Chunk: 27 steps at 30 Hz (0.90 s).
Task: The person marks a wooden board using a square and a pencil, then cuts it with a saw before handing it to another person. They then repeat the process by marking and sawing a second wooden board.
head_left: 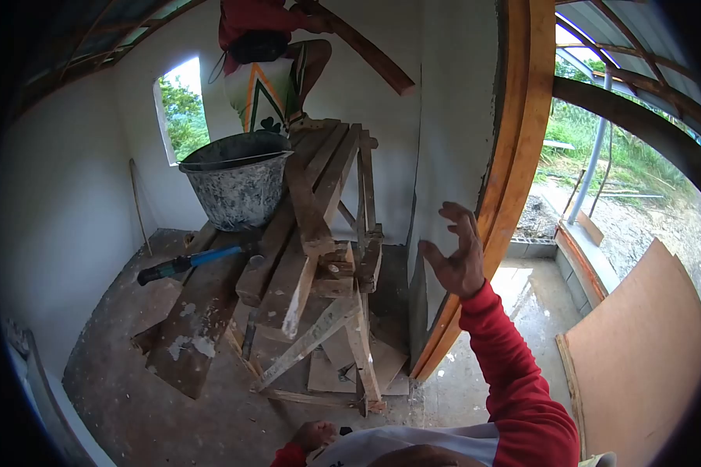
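Observation:
My right hand (459, 261) is raised beside the wooden door frame (512, 156), fingers apart and slightly bent, with nothing in it. Low in front of my body is my left hand (313, 436), its fingers curled. A small dark thing (345, 430) shows beside it, and I cannot make out whether the hand holds it. Ahead stands a rough wooden scaffold (319, 202) made of planks. On its planks sit a cement-stained black bucket (237, 191) and a hammer (199, 261) with a blue and black handle.
Another person (269, 62) crouches on the scaffold's far end, holding a wooden board (366, 54). A curved plywood sheet (639, 342) leans at the right, past the doorway. Board pieces (335, 373) lie under the scaffold. A thin stick (140, 206) leans on the left wall.

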Motion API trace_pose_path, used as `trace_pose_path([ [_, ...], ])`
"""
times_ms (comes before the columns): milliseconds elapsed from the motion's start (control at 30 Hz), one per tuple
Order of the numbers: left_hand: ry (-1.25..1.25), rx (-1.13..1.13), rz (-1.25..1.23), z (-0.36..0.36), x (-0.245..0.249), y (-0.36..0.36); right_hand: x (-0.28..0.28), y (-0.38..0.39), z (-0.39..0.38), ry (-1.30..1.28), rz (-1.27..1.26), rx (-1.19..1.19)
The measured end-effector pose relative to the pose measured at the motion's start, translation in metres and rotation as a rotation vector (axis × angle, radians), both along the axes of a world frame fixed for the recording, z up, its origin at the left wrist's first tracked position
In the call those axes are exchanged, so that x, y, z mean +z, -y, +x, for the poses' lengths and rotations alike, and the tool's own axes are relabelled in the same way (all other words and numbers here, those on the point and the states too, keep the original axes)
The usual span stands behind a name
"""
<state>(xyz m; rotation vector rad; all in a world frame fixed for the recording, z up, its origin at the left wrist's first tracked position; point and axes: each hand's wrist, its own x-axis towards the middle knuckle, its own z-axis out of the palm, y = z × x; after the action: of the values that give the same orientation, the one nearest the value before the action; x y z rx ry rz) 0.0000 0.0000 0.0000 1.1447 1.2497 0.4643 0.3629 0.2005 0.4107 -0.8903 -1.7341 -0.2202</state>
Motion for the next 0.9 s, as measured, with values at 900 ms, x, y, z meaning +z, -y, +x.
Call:
trace_pose_path([
  [900,0.0,0.503,1.042,0.149,0.362,-0.099,0.044,-0.266,-0.009,-0.007,-0.514,0.969],
])
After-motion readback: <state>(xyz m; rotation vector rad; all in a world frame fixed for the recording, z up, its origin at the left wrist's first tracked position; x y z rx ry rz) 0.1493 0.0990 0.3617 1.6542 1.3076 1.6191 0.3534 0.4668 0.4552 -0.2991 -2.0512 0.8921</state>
